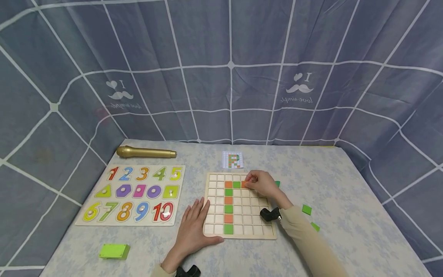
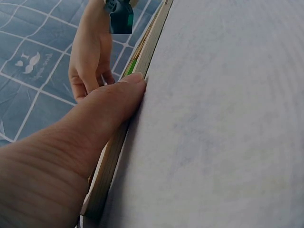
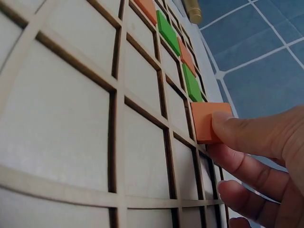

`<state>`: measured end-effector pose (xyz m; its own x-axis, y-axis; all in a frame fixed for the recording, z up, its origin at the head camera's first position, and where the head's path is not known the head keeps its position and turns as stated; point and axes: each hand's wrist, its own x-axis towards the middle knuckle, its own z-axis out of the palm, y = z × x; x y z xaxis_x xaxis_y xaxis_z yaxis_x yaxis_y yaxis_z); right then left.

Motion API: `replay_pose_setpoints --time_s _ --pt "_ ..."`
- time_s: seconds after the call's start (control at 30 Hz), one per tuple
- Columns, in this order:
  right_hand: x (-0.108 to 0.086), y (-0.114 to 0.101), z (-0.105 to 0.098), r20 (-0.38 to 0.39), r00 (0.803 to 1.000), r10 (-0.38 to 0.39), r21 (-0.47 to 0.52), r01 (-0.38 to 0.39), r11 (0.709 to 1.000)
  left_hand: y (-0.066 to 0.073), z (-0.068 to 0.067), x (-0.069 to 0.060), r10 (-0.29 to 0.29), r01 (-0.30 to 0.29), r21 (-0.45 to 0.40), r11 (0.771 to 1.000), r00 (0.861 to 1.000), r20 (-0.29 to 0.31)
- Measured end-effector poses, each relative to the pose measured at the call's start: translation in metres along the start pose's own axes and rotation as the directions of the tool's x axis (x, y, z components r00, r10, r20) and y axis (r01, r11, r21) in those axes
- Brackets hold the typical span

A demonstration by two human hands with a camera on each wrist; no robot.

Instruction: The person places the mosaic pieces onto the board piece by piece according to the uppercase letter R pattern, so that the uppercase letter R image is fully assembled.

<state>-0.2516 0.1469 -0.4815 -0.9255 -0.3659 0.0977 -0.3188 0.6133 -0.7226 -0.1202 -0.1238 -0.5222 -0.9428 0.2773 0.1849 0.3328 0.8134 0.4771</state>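
A wooden grid board (image 1: 252, 219) lies on the table, with orange and green square tiles set in one column and along a row near its top. Between thumb and fingers my right hand (image 1: 262, 184) pinches an orange tile (image 3: 204, 121). That tile is tilted at a cell just right of a green tile (image 3: 192, 82) in the upper row. My left hand (image 1: 194, 227) rests at the board's lower left corner, fingers spread along the left side. In the left wrist view its thumb (image 2: 114, 97) lies against the board's front edge.
A small pattern card (image 1: 232, 160) lies behind the board. Loose green tiles (image 1: 306, 209) are to the right. On the left are a number-and-shape puzzle board (image 1: 131, 192), a gold microphone (image 1: 147, 152) and a lime-green block (image 1: 114, 251). A grey-blue curtain (image 1: 207, 92) surrounds the table.
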Motion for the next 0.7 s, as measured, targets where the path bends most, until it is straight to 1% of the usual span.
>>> replay_pose_setpoints --time_s 0.1,0.17,0.27,0.3,0.47,0.57,0.7 --pt "0.0008 -0.0006 0.0004 -0.004 1.0 -0.019 -0.013 0.019 1.0 -0.0001 -0.0004 0.0006 -0.002 0.002 0.0 1.0 1.0 -0.001" --pt "0.001 0.0002 0.0015 -0.012 1.0 -0.025 -0.045 0.025 0.999 0.0001 -0.0005 0.0008 -0.003 0.003 -0.001 1.0 1.0 0.001" --pt "0.0016 0.0 0.003 -0.013 1.0 -0.022 -0.112 0.021 0.993 0.0002 -0.0006 0.0007 -0.004 0.004 -0.004 1.0 1.0 0.003" --pt "0.0021 -0.0005 0.0033 -0.01 1.0 -0.011 -0.129 0.009 0.992 0.0001 -0.0007 0.0007 -0.005 0.005 -0.004 1.0 1.0 0.003" --pt "0.0041 -0.0012 0.0042 -0.006 1.0 0.003 -0.225 -0.005 0.974 -0.0002 -0.0008 0.0005 -0.011 0.011 -0.003 1.0 1.0 0.005" --pt "0.0052 -0.001 0.0043 -0.013 1.0 0.012 -0.252 -0.015 0.968 0.0 -0.0008 0.0006 -0.012 0.012 -0.009 1.0 1.0 0.005" --pt "0.0048 -0.0019 0.003 -0.013 1.0 0.006 -0.256 -0.009 0.967 0.0001 -0.0005 0.0009 -0.01 0.011 -0.011 1.0 1.0 0.004"
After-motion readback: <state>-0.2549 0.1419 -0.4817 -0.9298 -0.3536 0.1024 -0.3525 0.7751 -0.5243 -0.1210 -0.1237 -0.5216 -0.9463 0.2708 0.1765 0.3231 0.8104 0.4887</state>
